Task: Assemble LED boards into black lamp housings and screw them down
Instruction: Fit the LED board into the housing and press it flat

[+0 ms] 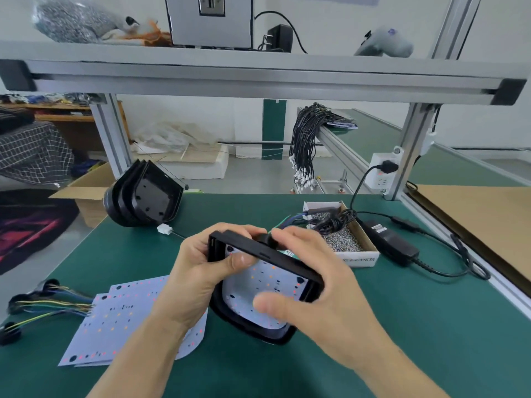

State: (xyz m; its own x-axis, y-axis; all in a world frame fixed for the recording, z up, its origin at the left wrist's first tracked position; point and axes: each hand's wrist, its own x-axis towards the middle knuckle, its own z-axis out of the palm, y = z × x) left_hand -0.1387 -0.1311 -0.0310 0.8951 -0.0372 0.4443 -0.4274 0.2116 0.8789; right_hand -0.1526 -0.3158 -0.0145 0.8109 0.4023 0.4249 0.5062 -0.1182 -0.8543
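A black lamp housing (260, 251) is tilted up off the green table, its lower edge resting on the mat. A white LED board (265, 280) with red and orange dots lies inside it. My left hand (198, 271) grips the housing's left side, thumb pressed on the board's upper left. My right hand (313, 285) holds the right and far edge, its thumb pressing the board's lower part. A stack of spare LED boards (115, 320) with coloured wires lies at the left. Several empty black housings (146, 195) are nested at the back left.
A cardboard box of small screws (344, 239) sits right of my hands, with a black cable bundle on it. A black power adapter (390, 242) and its cord run to a wall socket (383, 170). An aluminium frame shelf spans overhead. Black wire harnesses (304, 139) hang behind.
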